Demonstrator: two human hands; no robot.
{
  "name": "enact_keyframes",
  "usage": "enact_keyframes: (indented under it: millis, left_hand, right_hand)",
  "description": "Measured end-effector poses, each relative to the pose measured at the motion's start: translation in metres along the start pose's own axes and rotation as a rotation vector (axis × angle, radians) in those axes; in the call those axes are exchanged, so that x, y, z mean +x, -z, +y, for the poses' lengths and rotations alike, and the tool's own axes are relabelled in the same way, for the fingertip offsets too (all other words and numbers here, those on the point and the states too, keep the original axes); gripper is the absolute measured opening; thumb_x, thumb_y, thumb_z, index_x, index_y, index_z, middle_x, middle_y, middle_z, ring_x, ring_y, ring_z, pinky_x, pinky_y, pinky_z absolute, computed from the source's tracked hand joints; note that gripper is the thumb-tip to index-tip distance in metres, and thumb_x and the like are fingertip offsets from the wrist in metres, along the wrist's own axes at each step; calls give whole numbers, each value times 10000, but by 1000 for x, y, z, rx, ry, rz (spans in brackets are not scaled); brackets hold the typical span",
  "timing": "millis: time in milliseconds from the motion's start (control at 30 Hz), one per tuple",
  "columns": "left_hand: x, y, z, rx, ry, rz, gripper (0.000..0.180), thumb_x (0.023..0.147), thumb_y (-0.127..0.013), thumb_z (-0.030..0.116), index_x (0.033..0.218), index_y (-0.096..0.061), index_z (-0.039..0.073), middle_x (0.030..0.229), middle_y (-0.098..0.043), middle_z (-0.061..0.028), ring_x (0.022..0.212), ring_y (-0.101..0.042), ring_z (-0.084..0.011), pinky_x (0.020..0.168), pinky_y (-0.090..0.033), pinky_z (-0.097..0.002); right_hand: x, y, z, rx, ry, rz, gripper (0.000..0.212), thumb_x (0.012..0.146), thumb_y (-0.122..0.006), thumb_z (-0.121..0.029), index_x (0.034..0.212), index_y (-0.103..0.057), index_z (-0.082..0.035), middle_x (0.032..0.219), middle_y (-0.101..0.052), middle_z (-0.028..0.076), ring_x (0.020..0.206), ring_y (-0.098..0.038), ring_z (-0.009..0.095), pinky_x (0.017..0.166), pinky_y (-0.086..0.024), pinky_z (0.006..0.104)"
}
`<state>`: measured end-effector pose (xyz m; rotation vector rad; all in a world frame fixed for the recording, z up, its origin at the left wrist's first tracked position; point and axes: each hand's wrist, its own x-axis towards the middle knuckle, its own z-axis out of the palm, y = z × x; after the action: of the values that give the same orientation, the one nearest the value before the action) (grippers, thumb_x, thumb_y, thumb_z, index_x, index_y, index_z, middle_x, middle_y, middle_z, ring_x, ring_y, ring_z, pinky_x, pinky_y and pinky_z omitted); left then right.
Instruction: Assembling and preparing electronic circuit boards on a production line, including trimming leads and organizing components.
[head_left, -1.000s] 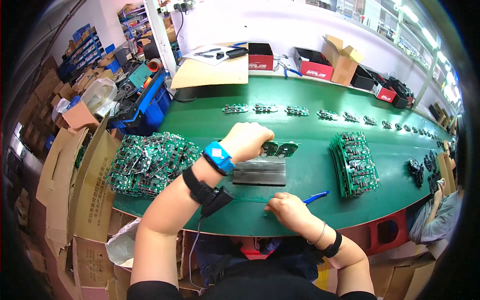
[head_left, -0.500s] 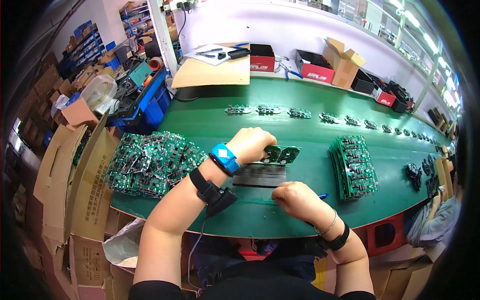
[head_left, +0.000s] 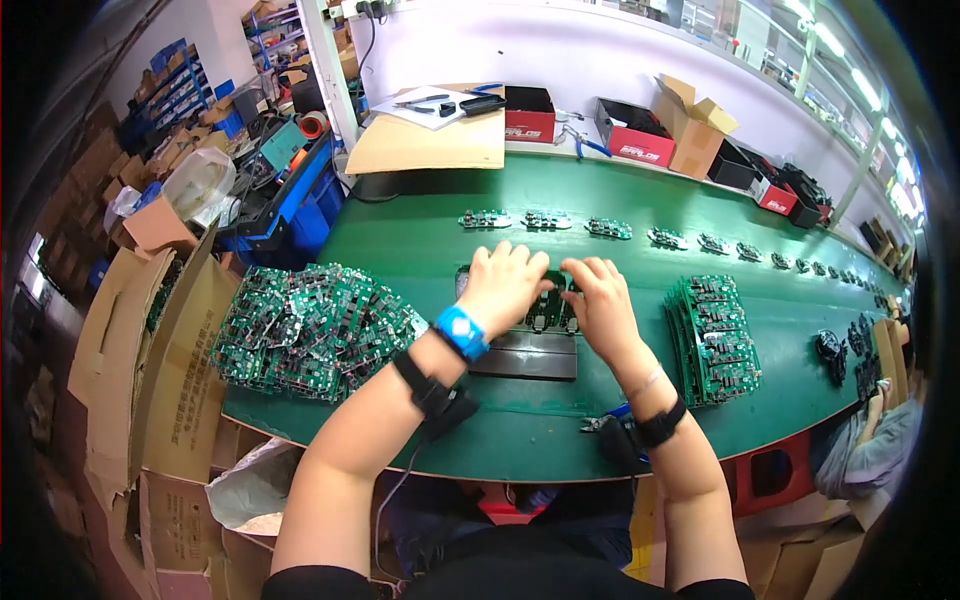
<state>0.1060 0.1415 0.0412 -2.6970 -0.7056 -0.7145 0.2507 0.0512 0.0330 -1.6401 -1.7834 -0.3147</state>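
A green circuit board panel [head_left: 545,316] stands at the back of a dark metal block [head_left: 525,358] on the bench in front of me. My left hand [head_left: 503,290] has its fingers bent over the left part of the panel, hiding much of it. At the panel's right end, my right hand [head_left: 603,305] pinches with thumb and fingers. Both hands are closed on the panel. Pliers with a blue handle [head_left: 598,424] lie below, partly covered by my right wrist.
A heap of circuit boards [head_left: 315,330] lies to the left, a stacked pile of board panels [head_left: 718,340] to the right. Small boards [head_left: 547,220] form a row behind. Boxes [head_left: 636,135] line the back edge. Another person's arm [head_left: 868,415] shows at far right.
My right hand has moved from the near side of the block up to the panel and taken hold of its right end. The panel has tilted, and the pliers now show more.
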Motion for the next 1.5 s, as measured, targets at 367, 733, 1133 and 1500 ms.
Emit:
enact_keyframes:
  millis: [367,733,1133,1500]
  left_hand:
    - [23,-21,-57,-808,260,-371,385,778,-649,371,1003,-633,59,878,-653,-99,799,-612,-186,709,-468,-318]
    - [3,-4,-34,-1096,254,-541,335,802,-649,266,963,-632,-26,768,-632,-51,686,-527,-85,645,-448,-255]
    - [-3,11,-33,-1138,216,-659,382,883,-539,370,1053,-624,38,894,-637,-38,845,-538,-89,776,-438,-257]
    - [-27,36,-45,-1349,320,-474,312,781,-693,195,1021,-632,7,875,-646,-35,770,-546,-62,682,-456,-219]
  right_hand:
    - [-29,24,25,250,-447,-65,299,722,-700,-149,958,-601,7,764,-619,136,668,-593,241,623,-470,326]
    - [-96,49,2,632,-291,-163,92,722,-690,-73,746,-651,6,672,-639,99,597,-609,176,583,-482,262]
    - [-46,36,-30,-89,505,59,263,711,-577,-97,973,-593,-102,940,-583,53,869,-563,230,746,-447,359]
    - [-9,7,-22,136,-9,-43,114,775,-585,-112,859,-592,-34,802,-575,105,782,-563,300,671,-454,386]
